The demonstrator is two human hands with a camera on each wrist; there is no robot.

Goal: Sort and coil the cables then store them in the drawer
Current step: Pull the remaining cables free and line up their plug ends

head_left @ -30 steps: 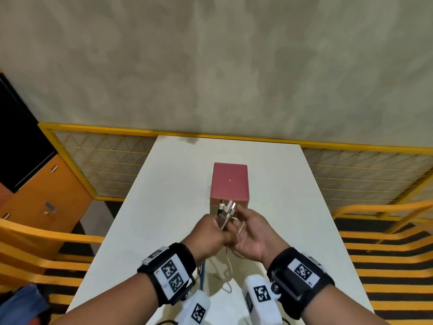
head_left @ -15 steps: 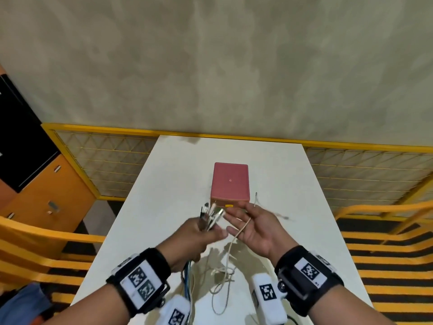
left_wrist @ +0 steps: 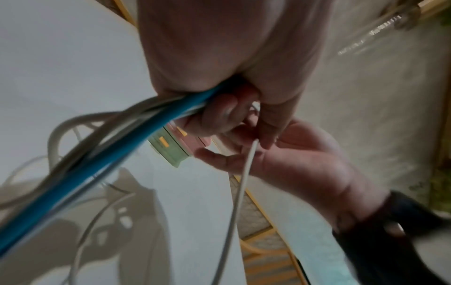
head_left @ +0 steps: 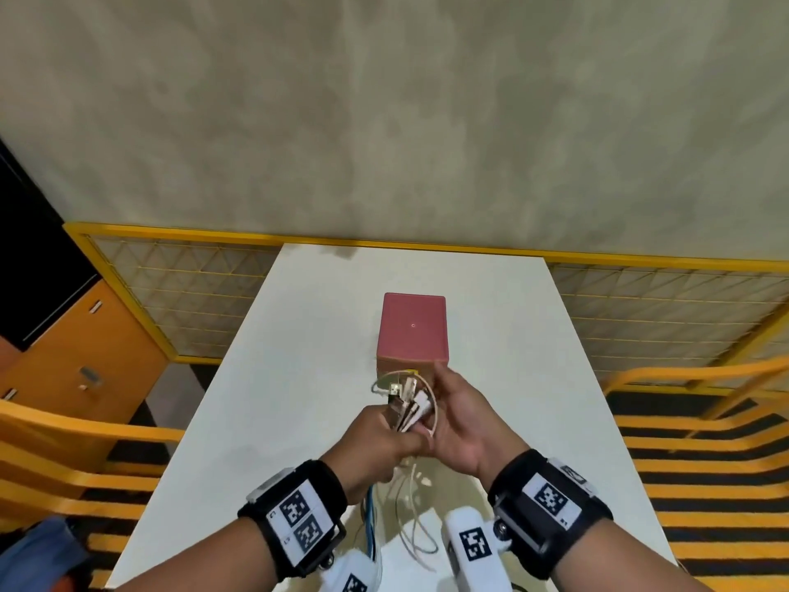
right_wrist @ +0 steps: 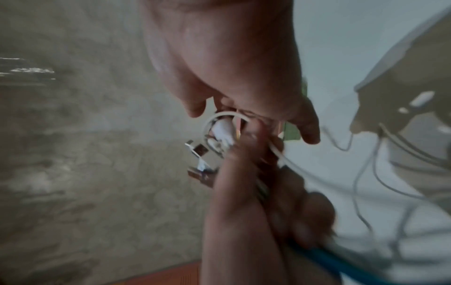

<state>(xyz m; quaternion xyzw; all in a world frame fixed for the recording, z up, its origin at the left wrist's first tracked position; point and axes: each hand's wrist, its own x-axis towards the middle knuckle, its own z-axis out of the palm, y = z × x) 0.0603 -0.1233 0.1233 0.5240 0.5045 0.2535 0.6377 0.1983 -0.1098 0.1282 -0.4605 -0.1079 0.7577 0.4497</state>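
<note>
Head view: high, looking forward and down over both forearms onto the white table (head_left: 299, 378), wall behind. Left wrist view: very close, under the left hand (left_wrist: 219, 57), facing along it toward the right hand (left_wrist: 292, 154); table behind. Right wrist view: equally close, along the right hand (right_wrist: 231, 57) toward the left hand (right_wrist: 244, 192). All three share the cable bundle (head_left: 405, 403) between the hands.

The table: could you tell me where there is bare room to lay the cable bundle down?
The table is bare left of the red box, to its right, and behind it to the far edge. It is crowded at the near edge, where loose cables trail beneath the left hand and right hand.
</note>
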